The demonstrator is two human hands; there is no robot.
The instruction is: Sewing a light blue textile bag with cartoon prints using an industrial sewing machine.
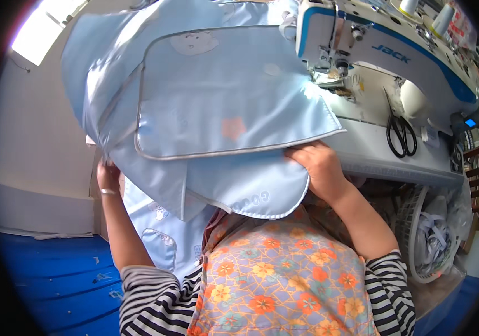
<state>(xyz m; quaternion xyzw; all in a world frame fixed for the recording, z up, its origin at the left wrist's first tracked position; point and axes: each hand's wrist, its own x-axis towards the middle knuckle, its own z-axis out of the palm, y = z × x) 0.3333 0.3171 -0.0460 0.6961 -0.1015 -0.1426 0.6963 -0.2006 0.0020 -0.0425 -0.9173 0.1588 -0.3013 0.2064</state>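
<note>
Grey-piped, pale-blue fabric panel (195,95) lies at the white-and-blue sewing machine (385,50), long axis left–right, pointed corner rightward; left hand (108,172) clamps gathered cloth (106,139); right hand (319,169) touches the near edge, finger closure indeterminable

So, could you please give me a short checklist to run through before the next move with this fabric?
1. Right hand clear of the stitching area: ok; it is at the panel's near edge, apart from the machine's head.
2. Left hand clear too: ok; it is far over at the left, where cloth gathers.
3. Blue fabric lying smooth: not ok; folds bunch along its left side.
4. Scissors off the fabric: ok; they lie to its right, beneath the arm of the sewing machine.
5. Fabric edge seated for stitching: cannot tell; glare and small detail hide it.
</note>
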